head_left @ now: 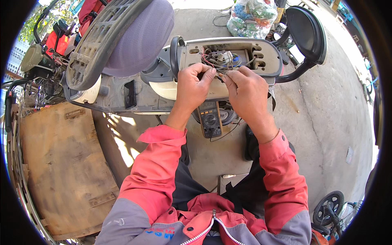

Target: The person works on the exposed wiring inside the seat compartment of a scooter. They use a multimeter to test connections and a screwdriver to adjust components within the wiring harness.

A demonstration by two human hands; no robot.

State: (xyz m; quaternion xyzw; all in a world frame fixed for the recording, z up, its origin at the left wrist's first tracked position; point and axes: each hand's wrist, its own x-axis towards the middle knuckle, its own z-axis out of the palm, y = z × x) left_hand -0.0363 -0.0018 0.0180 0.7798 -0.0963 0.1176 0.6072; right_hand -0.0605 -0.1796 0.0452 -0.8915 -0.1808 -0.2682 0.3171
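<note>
Both my hands meet at the near edge of an open compartment in an electric scooter's body (267,61). Thumb and fingers of my left hand (193,84) pinch thin wires. Close on its right, my right hand (248,87) is also closed on wires (219,76), with a small coppery tip between the two. Behind my fingers a tangle of coloured wires with a white connector (226,57) fills the compartment. Below my hands hangs a multimeter (210,119) with a dark lead trailing from it. What exactly each fingertip grips is partly hidden.
The tilted-up seat (141,36) stands at the left, and a black backrest (305,36) juts out at the right. A phone (130,94) lies on the footboard. A wooden board (61,167) is at lower left, a bag of bottles (252,18) behind, and a small wheel (329,208) at lower right.
</note>
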